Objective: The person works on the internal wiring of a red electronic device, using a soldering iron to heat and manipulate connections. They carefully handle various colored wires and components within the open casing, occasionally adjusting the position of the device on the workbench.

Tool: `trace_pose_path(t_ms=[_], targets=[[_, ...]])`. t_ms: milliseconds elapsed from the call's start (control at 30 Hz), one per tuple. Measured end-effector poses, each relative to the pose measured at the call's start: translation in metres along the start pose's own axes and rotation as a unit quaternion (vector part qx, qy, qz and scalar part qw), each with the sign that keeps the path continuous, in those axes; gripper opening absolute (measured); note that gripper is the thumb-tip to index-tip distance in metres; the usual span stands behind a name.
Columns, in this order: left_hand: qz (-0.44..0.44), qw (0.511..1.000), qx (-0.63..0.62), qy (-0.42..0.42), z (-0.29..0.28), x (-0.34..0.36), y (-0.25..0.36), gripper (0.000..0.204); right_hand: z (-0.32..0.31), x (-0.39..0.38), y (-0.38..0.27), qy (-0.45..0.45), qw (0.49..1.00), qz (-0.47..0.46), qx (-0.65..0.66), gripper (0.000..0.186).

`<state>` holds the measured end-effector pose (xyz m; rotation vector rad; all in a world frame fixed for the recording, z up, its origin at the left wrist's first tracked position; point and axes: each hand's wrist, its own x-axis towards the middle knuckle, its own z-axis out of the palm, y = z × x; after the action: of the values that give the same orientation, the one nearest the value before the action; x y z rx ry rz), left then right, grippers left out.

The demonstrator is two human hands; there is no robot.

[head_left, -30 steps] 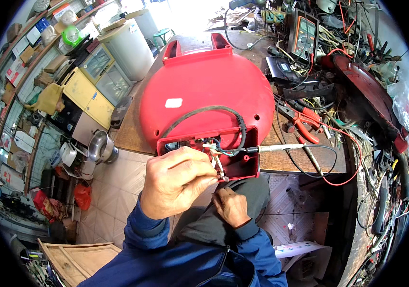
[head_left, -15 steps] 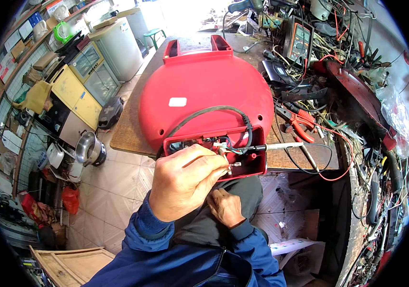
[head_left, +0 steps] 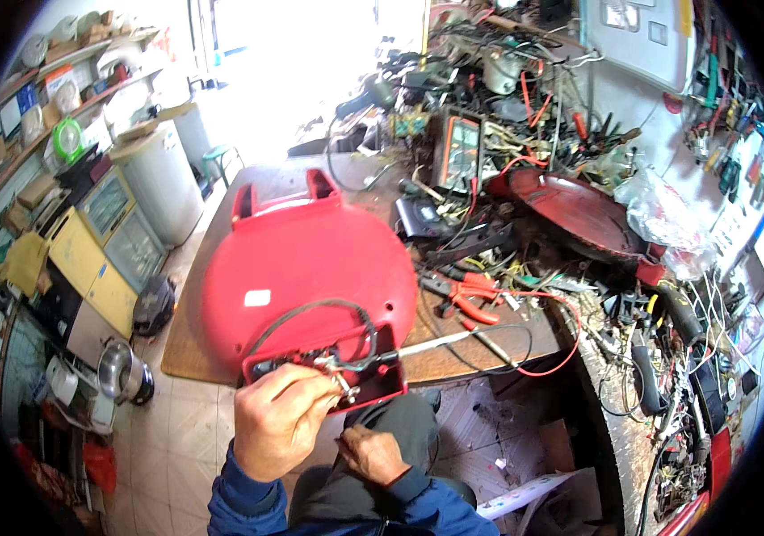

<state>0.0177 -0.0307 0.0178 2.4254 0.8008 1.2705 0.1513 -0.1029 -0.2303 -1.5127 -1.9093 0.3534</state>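
A round red plastic housing (head_left: 310, 259) lies on the wooden table (head_left: 185, 344), its rectangular wiring compartment (head_left: 391, 384) facing me. My left hand (head_left: 279, 415) is closed in a pinch on small pale connector wires (head_left: 344, 386) at that compartment's front. A black cable loops over the housing. A pale probe (head_left: 436, 341) reaches from the compartment across the table. Below, my right hand (head_left: 373, 456) rests on my trouser leg, fingers loosely bent and apart, with nothing visible in them.
Red-handled pliers (head_left: 476, 308), a multimeter (head_left: 461, 152), a red oval panel (head_left: 570, 214) and tangled wires crowd the right side. A steel pot (head_left: 123, 366), cabinets (head_left: 114, 299) and a stool (head_left: 219, 161) stand at the left. Cluttered tools hang on the right wall.
The view has tipped upward, showing more of the doorway and right wall; the housing appears lower and further left. My left hand keeps its pinch at the compartment.
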Motion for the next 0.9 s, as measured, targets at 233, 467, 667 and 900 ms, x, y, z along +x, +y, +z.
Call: trace_pose_path(t_ms=[233, 467, 667, 900], targets=[[-0.007, 1.0, -0.002, 0.006, 0.006, 0.003, 0.004, 0.017, 0.001, -0.003, 0.009, 0.0, 1.0, 0.005, 0.007, 0.021], [0.003, 1.0, 0.025, 0.007, 0.002, 0.0, 0.004, 0.015, -0.004, -0.004, 0.003, 0.029, 0.999, -0.007, 0.023, 0.02], [0.012, 1.0, 0.002, -0.013, 0.009, 0.008, -0.002, 0.019, -0.001, -0.005, 0.013, 0.043, 0.999, -0.011, 0.005, 0.017], [0.001, 1.0, 0.02, -0.01, 0.005, -0.001, -0.004, 0.021, -0.009, 0.0, -0.002, 0.039, 0.999, 0.014, 0.02, 0.022]])
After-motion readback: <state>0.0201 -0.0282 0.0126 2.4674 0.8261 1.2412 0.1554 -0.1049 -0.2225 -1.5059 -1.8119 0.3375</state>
